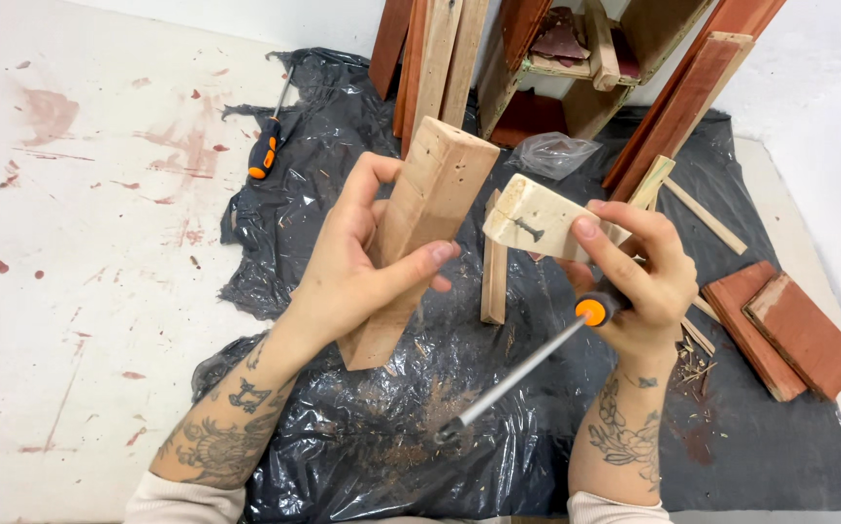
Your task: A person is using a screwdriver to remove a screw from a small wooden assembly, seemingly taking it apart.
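Block [537, 218], screw showing, pinched in right hand [634, 281] with screwdriver [527, 364] tucked underneath; left hand [362, 267] gripping beam [420, 233] at 9 o'clock, ends facing for comparison.

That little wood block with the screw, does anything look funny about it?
Yes. The small pale block in the right hand has a dark screw lying bent-looking and sideways on its face, not driven in straight, and a crack runs from its edge.

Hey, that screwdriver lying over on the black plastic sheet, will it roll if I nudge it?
Probably a little: the screwdriver has a round shaft and rounded orange-and-black handle. The crinkled black plastic sheet under it would likely stop it quickly. It looks stiff and, for its size, fairly light to lift.
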